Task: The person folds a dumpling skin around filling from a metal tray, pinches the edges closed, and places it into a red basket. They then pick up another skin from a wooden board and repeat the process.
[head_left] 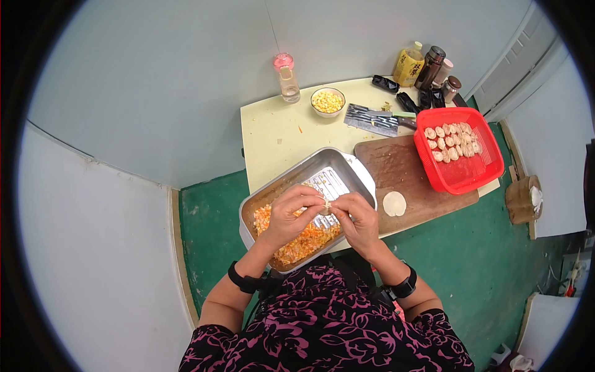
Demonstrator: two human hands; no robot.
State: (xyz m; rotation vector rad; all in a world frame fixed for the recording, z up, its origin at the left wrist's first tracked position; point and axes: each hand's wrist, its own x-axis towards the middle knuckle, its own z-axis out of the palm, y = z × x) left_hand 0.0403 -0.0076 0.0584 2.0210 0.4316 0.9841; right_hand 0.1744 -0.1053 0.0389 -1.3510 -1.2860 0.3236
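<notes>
Over the metal pan, my left hand (294, 212) and my right hand (357, 222) meet, fingertips pinched on a small dumpling (325, 207) between them. Most of the dumpling is hidden by the fingers. Below lies the rectangular pan (291, 166), with orange and pale chopped filling (304, 245) heaped at its near side and bare metal at the far side. On the wooden cutting board (387, 158), to the right of my right hand, rests one round dough wrapper (394, 203).
A red plastic basket (458, 180) with rows of dumplings (451, 141) overlaps the board's right side. Farther back are a cleaver (372, 121), a bowl of corn (327, 102) and a pink-lidded bottle (287, 77). A yellow bottle (409, 65) and dark flasks stand at the back right.
</notes>
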